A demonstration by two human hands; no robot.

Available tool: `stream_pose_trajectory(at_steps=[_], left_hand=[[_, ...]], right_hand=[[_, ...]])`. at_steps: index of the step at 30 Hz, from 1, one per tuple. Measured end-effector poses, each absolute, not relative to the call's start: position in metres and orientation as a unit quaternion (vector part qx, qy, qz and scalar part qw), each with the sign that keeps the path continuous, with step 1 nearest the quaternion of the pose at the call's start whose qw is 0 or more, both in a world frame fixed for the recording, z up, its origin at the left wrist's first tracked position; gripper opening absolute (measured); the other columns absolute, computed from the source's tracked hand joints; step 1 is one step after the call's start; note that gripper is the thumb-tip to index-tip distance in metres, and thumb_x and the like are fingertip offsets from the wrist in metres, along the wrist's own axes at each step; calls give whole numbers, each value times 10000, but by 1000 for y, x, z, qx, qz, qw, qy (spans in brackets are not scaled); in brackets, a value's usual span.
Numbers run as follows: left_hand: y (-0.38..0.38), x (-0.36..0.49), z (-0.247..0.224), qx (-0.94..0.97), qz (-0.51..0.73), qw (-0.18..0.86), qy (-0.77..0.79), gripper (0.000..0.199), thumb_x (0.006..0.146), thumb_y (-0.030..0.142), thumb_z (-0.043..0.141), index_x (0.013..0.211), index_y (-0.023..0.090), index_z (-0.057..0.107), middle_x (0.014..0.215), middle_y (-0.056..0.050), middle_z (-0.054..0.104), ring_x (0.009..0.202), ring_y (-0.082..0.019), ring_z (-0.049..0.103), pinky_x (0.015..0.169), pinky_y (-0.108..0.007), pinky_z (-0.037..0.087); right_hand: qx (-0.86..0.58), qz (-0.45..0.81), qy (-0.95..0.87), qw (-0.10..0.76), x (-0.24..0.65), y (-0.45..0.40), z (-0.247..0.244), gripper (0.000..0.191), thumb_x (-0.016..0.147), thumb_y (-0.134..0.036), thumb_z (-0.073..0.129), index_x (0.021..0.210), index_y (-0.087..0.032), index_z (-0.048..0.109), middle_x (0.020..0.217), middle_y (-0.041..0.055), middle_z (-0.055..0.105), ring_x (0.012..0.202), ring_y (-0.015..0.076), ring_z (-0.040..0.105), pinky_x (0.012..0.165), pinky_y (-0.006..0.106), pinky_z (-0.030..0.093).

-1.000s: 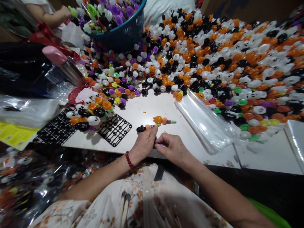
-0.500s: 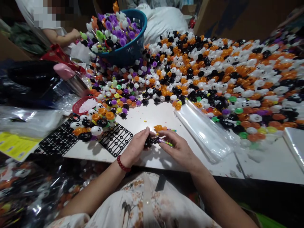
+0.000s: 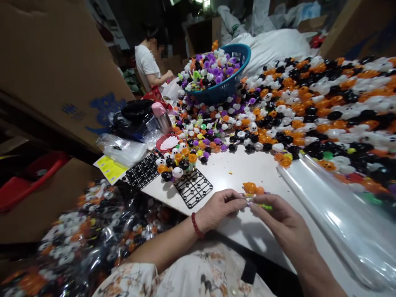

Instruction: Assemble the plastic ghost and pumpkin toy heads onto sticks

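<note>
- Heap of figure-topped pieces [image 3: 323, 101], beyond and right of the black grid [image 3: 194, 189]: very many, probably left to handle.
- Blue basket [image 3: 229, 87], beyond the grid: heaped; whether done, I cannot tell.
- Cluster [image 3: 177, 172] at the grid's far-left end: seemingly set aside, done.
- Left hand [image 3: 218, 209] and right hand [image 3: 283, 218], right of the grid: fingertips together, pinching one slim piece [image 3: 265, 206], apparently unfinished.
- Orange-topped piece [image 3: 253, 188], right of the grid: loose, seemingly waiting.

A slim, see-through stick [image 3: 265, 206] with bright yellow-green bits inside is held roughly level between the left hand [image 3: 227, 205] and the right hand [image 3: 283, 220] — its green stretch showing at the right thumb, the rest partly covered.
</note>
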State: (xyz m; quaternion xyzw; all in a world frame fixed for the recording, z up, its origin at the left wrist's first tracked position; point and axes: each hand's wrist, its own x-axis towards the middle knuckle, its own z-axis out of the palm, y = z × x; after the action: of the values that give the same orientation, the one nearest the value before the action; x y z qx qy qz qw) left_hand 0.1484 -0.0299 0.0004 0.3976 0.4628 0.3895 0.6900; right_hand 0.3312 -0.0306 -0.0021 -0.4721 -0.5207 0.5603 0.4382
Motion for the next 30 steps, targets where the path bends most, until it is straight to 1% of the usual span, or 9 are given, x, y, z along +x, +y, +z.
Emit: stream_pose_trajectory(at_steps=[4, 8, 11, 14, 15, 17, 20, 26, 30], left_hand=[[-36, 143, -9, 372, 416, 708, 433, 413, 794, 536, 694, 867, 135, 629, 768, -11, 599, 584, -63, 480, 555, -204, 344], [-47, 131, -8, 398, 430, 686, 430, 397, 821, 498, 685, 996, 142, 650, 814, -10, 604, 615, -67, 484, 605, -214, 382], [-55, 120, -2, 453, 424, 646, 444, 438, 778, 403, 756, 1135, 173, 653, 978, -43, 661, 807, -124, 582, 772, -256, 450], [-60, 109, -1, 512, 431, 591, 450, 421, 759, 337, 778, 1141, 197, 671, 1143, -63, 664, 1068, -194, 581, 971, -304, 416], [-61, 106, -3, 507, 431, 591, 457, 399, 774, 338, 764, 1136, 201, 670, 1128, -61, 666, 1048, -190, 589, 957, -303, 426], [-62, 100, -10, 441, 432, 633, 468, 372, 808, 366, 730, 1134, 208, 642, 1021, -44, 664, 878, -150, 608, 796, -270, 469], [-64, 90, -20, 294, 453, 715, 444, 351, 844, 411, 684, 1111, 207, 582, 918, -28, 621, 727, -111, 579, 600, -210, 421], [-63, 76, -29, 248, 483, 701, 462, 348, 828, 401, 698, 1077, 204, 554, 945, -39, 627, 789, -133, 597, 631, -228, 459], [-45, 78, -32, 369, 476, 554, 575, 390, 837, 477, 651, 1107, 207, 571, 896, -19, 631, 751, -139, 573, 633, -245, 461]], right_hand=[[-472, 563, -511, 446, 318, -32, 1, 319, 745, -442, 786, 922, -203, 670, 922, 63, 727, 790, 190, 685, 671, 269, 575], [-466, 562, -525, 438, 309, -33, 1, 326, 774, -453, 757, 966, -205, 669, 937, 63, 727, 784, 186, 691, 694, 273, 588], [-460, 552, -550, 426, 302, -34, -2, 317, 814, -464, 714, 989, -202, 668, 958, 69, 731, 810, 195, 699, 716, 281, 590], [-465, 512, -599, 404, 294, -36, -7, 349, 862, -464, 660, 1086, -197, 658, 1048, 92, 729, 923, 224, 698, 790, 319, 585], [-468, 491, -616, 401, 293, -36, -8, 369, 881, -466, 634, 1131, -194, 646, 1078, 99, 724, 942, 228, 695, 803, 331, 583], [-483, 435, -647, 398, 294, -37, -9, 394, 915, -462, 582, 1195, -187, 621, 1107, 107, 713, 919, 222, 692, 797, 346, 580], [-505, 315, -699, 396, 307, -33, -15, 345, 954, -414, 527, 1196, -187, 621, 1129, 109, 690, 839, 200, 674, 782, 357, 571], [-573, 80, -753, 314, 353, -12, -44, 293, 967, -228, 445, 1176, -151, 636, 1161, 150, 632, 1068, 271, 575, 968, 438, 479], [-615, 23, -768, 179, 364, 9, -58, 301, 952, -165, 433, 1147, -137, 661, 1193, 167, 603, 1089, 306, 493, 946, 436, 450]])
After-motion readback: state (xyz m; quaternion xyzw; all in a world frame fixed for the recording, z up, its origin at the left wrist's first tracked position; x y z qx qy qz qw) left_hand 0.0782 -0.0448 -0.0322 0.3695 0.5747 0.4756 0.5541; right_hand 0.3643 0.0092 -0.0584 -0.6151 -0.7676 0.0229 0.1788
